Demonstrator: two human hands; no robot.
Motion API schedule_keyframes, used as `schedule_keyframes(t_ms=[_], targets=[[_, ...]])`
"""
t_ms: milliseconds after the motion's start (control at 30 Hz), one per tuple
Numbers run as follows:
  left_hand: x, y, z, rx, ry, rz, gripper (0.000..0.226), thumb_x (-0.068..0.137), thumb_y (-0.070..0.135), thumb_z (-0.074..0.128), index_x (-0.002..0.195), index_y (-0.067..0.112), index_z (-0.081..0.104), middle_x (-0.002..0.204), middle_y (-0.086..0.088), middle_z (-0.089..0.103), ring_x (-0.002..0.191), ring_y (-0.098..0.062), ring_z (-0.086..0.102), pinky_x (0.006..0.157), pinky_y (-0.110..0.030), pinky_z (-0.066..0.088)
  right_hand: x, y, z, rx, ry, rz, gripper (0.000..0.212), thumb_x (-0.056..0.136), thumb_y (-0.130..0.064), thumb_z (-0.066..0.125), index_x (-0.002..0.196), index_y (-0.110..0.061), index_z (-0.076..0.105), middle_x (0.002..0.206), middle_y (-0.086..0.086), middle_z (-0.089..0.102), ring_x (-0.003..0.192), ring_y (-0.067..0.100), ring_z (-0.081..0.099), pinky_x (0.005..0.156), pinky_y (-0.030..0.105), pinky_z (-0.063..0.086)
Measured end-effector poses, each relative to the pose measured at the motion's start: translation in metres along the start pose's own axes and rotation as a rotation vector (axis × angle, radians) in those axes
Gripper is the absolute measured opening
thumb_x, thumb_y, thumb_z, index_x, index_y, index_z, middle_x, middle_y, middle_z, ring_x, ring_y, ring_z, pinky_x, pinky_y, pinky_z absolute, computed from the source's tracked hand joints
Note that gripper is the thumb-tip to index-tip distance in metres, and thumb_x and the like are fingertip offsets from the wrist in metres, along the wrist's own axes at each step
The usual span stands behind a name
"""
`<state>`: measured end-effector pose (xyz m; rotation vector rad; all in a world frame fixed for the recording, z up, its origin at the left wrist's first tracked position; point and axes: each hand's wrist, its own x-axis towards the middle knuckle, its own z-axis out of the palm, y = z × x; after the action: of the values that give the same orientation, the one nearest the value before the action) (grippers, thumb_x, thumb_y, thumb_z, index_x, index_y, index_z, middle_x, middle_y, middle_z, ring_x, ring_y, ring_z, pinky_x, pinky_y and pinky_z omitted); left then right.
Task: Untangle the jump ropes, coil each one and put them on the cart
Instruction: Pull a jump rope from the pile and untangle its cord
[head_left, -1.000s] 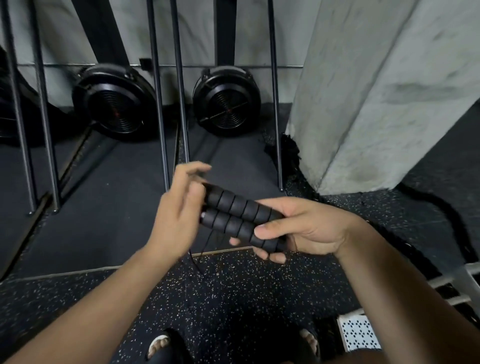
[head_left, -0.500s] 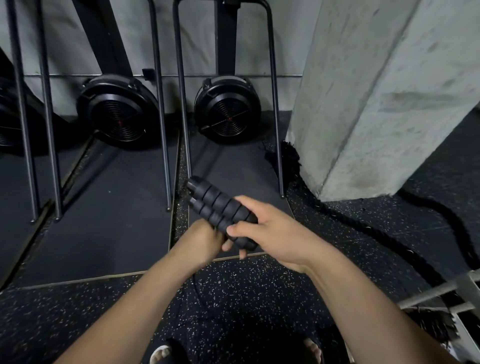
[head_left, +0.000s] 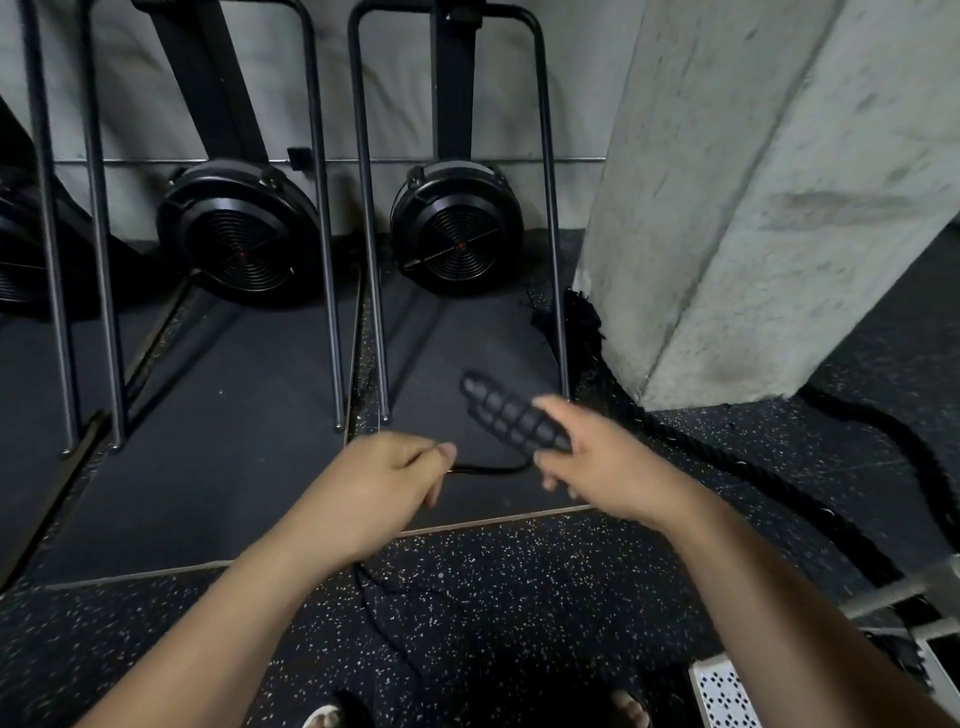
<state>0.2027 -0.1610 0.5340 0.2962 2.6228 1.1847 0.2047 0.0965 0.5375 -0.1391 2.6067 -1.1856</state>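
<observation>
The left hand has left the foam handles and now pinches the cord, drawn out from the right hand, whose fingers grip both handles. Coiling looks set to begin.

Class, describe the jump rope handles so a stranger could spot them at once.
Find the grey concrete pillar; left of its base, the right hand grips two black handles side by side. Unlike the thick braided rope lying nearby, they are short and ribbed, trailing a thin cord.
</observation>
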Motion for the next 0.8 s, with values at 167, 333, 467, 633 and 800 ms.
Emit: schedule_keyframes(t_ms=[167,333,467,633,800], targets=[[0.015,-0.005,-0.022,-0.027,0.088,0.088,0.057,0.104,0.052,0.057,0.061,0.015,0.048,0.047,0.006,0.036,0.042,-0.008,0.029,0.045,-0.026,0.025,-0.027,-0.02,0.008,-0.1,-0.72,0.062,0.031,0.105,-0.007,0.063,0.134,-0.015,0.058,0.084,-0.007,0.074,0.064,0.0,0.064,0.062,0.023,0.049],[0.021,-0.014,0.002,-0.368,0.059,0.023,0.049,0.104,0.031,0.056,0.057,0.018,0.066,0.051,0.006,0.052,0.048,-0.006,0.044,0.052,-0.027,0.038,-0.034,-0.034,-0.006,0.703,-0.529,-0.215,0.045,0.107,0.004,0.055,0.15,-0.003,0.045,0.137,0.033,0.064,0.085,0.027,0.064,0.062,0.028,0.05],[0.011,-0.009,0.024,-0.061,-0.05,0.141,0.06,0.11,0.059,0.037,0.075,0.018,0.064,0.054,0.01,0.052,0.05,-0.002,0.046,0.055,-0.025,0.037,-0.008,-0.012,-0.002,0.635,0.049,-0.082,0.034,0.105,-0.003,0.062,0.135,-0.018,0.053,0.122,0.026,0.07,0.079,0.026,0.067,0.062,0.04,0.051],[0.01,-0.002,0.015,0.097,-0.028,0.233,0.061,0.107,0.057,0.046,0.068,0.015,0.067,0.054,0.001,0.06,0.049,-0.008,0.056,0.057,-0.023,0.043,-0.008,0.009,0.008,-0.039,-0.276,0.103,0.029,0.104,-0.014,0.065,0.122,-0.033,0.051,0.101,0.005,0.076,0.076,0.015,0.074,0.061,0.033,0.054],[0.027,-0.017,0.007,-0.105,-0.024,0.238,0.06,0.105,0.056,0.057,0.062,0.015,0.061,0.054,0.0,0.052,0.051,-0.01,0.046,0.057,-0.03,0.04,-0.032,-0.024,0.0,0.31,-0.802,-0.06,0.03,0.105,0.001,0.062,0.132,0.0,0.048,0.1,0.014,0.076,0.08,0.028,0.066,0.061,0.031,0.047]])
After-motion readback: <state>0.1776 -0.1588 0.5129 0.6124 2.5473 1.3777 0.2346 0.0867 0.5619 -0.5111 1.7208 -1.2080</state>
